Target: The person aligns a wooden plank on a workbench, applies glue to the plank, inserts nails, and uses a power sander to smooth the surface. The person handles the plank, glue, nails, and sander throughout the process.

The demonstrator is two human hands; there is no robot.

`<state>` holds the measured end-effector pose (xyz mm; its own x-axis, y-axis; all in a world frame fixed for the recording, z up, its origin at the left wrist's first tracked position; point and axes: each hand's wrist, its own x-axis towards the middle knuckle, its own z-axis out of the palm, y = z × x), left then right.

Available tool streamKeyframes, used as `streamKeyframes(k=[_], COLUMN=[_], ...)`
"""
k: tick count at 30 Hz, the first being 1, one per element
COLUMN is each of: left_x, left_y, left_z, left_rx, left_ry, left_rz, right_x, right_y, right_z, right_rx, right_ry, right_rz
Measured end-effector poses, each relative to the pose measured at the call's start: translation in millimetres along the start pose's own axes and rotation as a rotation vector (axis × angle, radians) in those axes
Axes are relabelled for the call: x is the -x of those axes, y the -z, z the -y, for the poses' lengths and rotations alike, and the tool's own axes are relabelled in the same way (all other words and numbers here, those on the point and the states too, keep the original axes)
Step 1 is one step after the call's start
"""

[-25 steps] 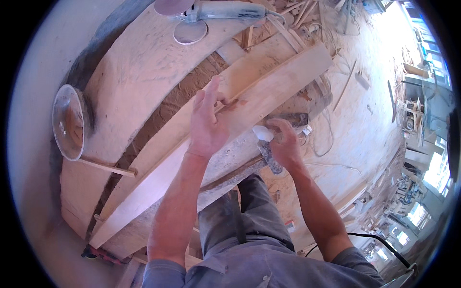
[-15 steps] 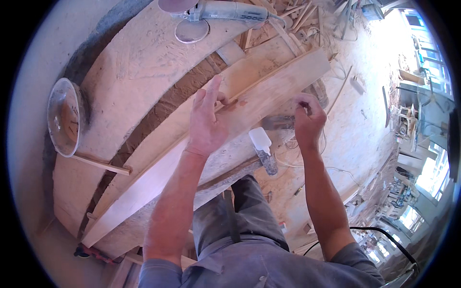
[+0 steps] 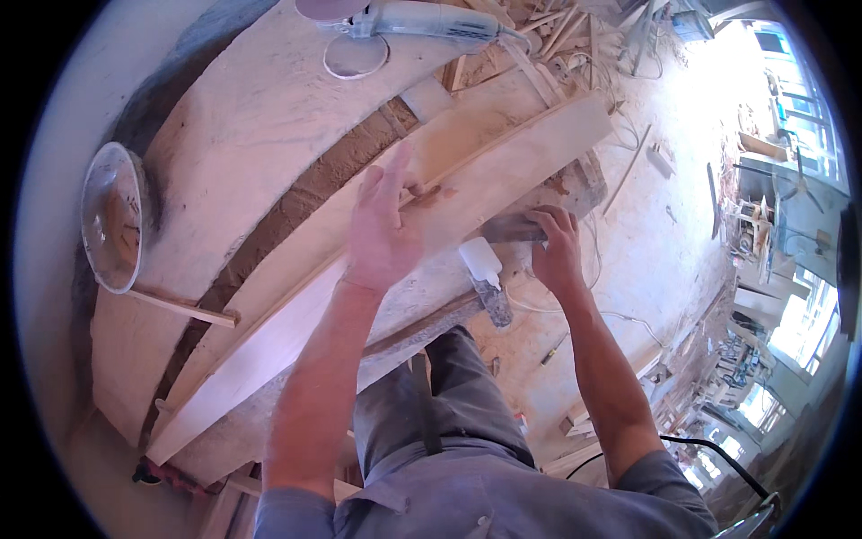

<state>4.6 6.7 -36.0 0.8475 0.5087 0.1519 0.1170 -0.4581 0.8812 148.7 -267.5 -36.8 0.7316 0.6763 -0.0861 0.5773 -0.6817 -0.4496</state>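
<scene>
Dark block [image 3: 512,227]: one, at the fingertips of the right hand, just beside the plank's lower edge; probably stiff, dusty and fairly heavy, best held around both long sides.
Right hand [image 3: 558,247]: bent over the block's near end; with the underside hidden, impossible to say whether clasped tight or merely resting.
Plank [image 3: 539,148]: one, long and pale, beneath the left hand; likely rigid, awkward for length rather than fragile, best steadied by both edges.
Left hand [image 3: 382,232]: fingers loosely spread over the plank, pinching nothing.
White bottle [image 3: 482,262]: one, between both hands, nearer the right; likely light, perhaps slippery, best taken around the body.
Power tool [image 3: 435,20]: one, well beyond the left hand, with one round disc [image 3: 356,57] alongside.
Bowl [image 3: 97,234]: one, well left of the left hand, with brown bits inside.
</scene>
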Motion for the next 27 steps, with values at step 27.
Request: streamKeyframes(k=[27], left_x=[0], left_y=[2], left_z=[-3], left_rx=[0.072], left_ry=[0.011], left_rz=[-0.043], right_x=[18], right_y=[74], right_z=[-6], right_rx=[-0.731], right_ry=[-0.487], right_rz=[0.089])
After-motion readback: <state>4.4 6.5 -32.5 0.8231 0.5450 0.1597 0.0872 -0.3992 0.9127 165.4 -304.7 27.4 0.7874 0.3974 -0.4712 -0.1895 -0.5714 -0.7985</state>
